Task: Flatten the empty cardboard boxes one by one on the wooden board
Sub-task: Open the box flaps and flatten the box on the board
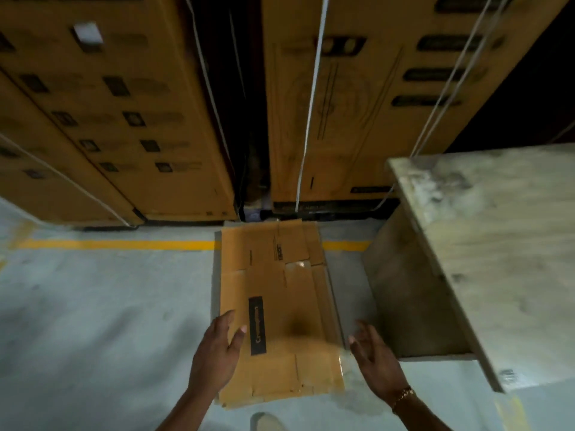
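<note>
Floor (93,306): grey painted concrete, smooth, scuffed, dim light. A yellow line (118,244) runs across it, well beyond the fingertips.

Task item: a stack of flattened cardboard boxes (280,275) lies flat on the floor, not on the board. It sits between the two hands and stretches away from them across the yellow line. The cardboard is plain brown corrugated sheet with fold creases. A black printed label (257,325) sits just right of the left fingers, and a glossy tape strip (297,265) lies farther out.

Left hand (214,353): fingers (226,321) straight and slightly apart, over the left edge of the stack, gripping nothing. Cannot tell if they touch the card.

Right hand (376,362): fingers (370,332) spread and blurred, just beside the right edge of the stack, holding nothing. There is a gold bracelet (403,394) on the wrist.

Wooden board (497,244): right of the right fingers and raised off the floor. Its pale plywood top is stained and dusty, and it sits on a boxy base with flat sides.

Beyond the fingertips, past the stack, stand tall brown cartons (109,104) with dark printed marks, bound with white straps (311,104). A dark gap separates the two blocks.

A light shoe toe (267,423) is on the near side of the stack, between the wrists.
</note>
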Demonstrator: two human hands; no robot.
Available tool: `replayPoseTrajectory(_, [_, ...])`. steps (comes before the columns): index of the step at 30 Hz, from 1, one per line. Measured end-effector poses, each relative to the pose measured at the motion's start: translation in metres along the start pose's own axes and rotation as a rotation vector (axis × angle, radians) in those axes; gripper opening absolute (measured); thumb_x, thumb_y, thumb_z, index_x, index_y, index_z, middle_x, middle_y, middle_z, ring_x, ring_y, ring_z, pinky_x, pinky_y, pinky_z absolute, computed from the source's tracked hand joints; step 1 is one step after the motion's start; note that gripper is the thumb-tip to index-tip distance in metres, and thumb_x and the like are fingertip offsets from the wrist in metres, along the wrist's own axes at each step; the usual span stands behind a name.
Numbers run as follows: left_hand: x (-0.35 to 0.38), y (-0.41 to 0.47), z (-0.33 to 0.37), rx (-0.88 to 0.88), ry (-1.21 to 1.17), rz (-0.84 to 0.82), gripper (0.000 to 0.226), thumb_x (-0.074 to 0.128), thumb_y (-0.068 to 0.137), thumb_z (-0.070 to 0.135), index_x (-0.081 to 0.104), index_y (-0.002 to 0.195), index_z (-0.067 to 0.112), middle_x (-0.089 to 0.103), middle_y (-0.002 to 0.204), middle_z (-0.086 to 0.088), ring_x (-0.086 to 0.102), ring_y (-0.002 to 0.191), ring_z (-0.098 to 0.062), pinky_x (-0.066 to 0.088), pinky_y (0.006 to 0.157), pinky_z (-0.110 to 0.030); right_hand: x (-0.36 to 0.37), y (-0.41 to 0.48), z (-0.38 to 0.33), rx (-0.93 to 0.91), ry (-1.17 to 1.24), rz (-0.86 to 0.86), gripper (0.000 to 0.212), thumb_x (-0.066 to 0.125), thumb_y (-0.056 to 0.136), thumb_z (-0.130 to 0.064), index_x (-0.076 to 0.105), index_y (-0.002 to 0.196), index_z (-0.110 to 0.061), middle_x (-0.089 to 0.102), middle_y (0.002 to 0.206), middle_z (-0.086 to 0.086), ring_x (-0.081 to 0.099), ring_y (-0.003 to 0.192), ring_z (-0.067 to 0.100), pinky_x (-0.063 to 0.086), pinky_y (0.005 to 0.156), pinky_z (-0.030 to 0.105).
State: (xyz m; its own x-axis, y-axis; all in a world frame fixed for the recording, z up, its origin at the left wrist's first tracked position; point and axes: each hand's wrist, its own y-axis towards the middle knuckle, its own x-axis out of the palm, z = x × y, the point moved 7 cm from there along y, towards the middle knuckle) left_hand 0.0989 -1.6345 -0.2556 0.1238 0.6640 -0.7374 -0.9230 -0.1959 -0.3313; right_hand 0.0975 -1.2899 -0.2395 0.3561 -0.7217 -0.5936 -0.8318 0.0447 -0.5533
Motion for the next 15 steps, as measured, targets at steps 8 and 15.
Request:
replayPoseTrajectory(8, [-0.037,-0.020,0.256,0.361,-0.062,-0.101,0.050,0.036,0.094,0.066,0.035,0.141,0.048,0.045,0.137,0.023,0.049,0.121,-0.001,0.044,0.090,-0.025,-0.202,-0.091,-0.011,-0.078,0.156,0.388,0.076,0.044,0.083,-0.077,0.046,0.141,-0.027,0.062,0.130,-0.007,0.060,0.116,0.012,0.047,0.091,0.028])
replayPoseTrajectory(15, [0.053,-0.056,0.447,0.633,-0.051,-0.217,0.066,0.024,0.082,0.084,0.038,0.136,0.050,0.047,0.140,0.017,0.045,0.130,-0.007,0.042,0.103,-0.031,-0.352,-0.156,0.103,-0.061,0.133,0.663,0.058,0.042,0.094,-0.062,0.038,0.145,-0.036,0.046,0.145,-0.018,0.048,0.129,0.004,0.045,0.100,0.028])
